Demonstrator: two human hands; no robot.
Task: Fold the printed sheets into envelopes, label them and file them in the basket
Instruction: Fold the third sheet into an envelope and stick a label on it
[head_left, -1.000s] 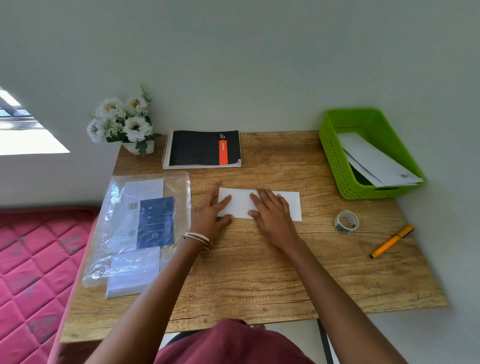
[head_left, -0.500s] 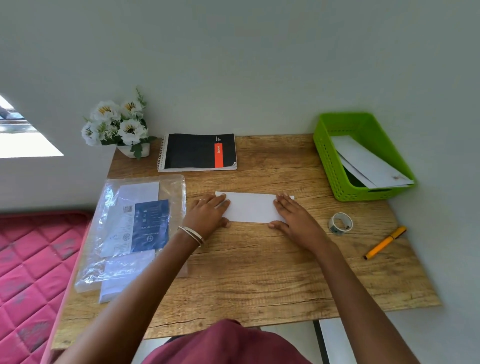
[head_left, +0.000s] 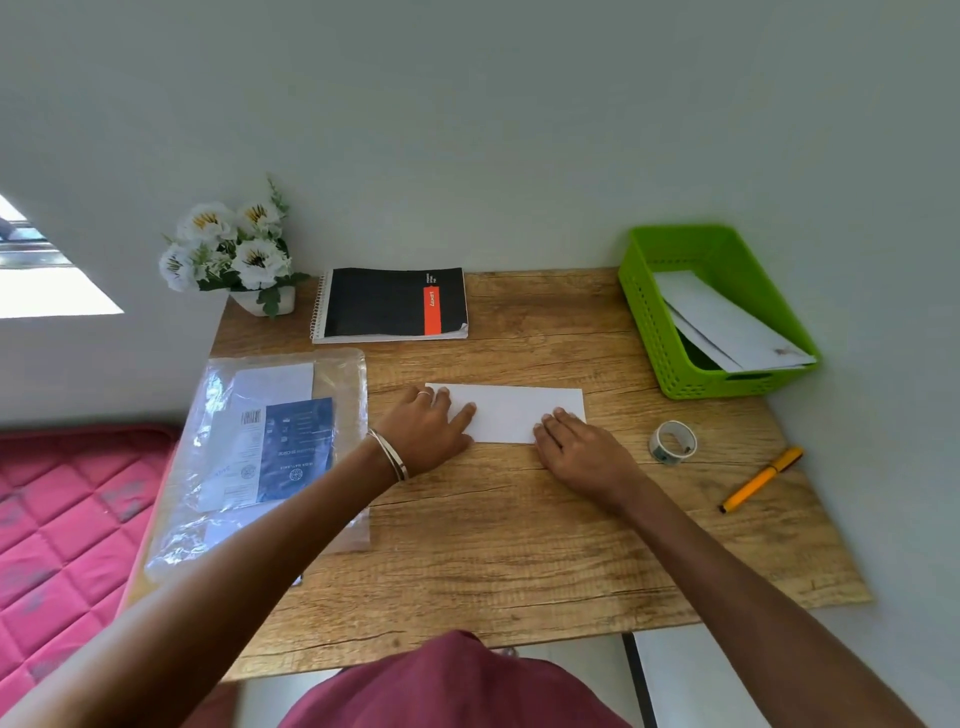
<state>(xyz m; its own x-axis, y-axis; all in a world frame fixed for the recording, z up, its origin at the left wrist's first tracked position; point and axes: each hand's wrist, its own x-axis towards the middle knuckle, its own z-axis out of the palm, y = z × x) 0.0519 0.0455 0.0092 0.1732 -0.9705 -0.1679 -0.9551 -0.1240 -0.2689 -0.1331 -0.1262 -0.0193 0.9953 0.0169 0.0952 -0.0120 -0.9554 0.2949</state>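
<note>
Matt wood-grain desk (head_left: 519, 519), glossy plastic bag (head_left: 280, 457) — crinkled

A: Where's the light from?

B: Daylight, from the window (head_left: 36, 280) at the left edge; that pane is blown out to white. The rest is evenly bright.

A: Shadows? Glare?

B: Only soft, faint ones under the arms. The plastic sleeve (head_left: 260, 447) at the surface's (head_left: 519, 545) left edge glints.

A: Sharp?

B: Fairly sharp mid-frame. Wide-angle distortion skews the surface's edges; the corners go soft.

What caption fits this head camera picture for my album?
Two hands, left hand and right hand, press a folded white sheet flat on the wooden desk.
</note>
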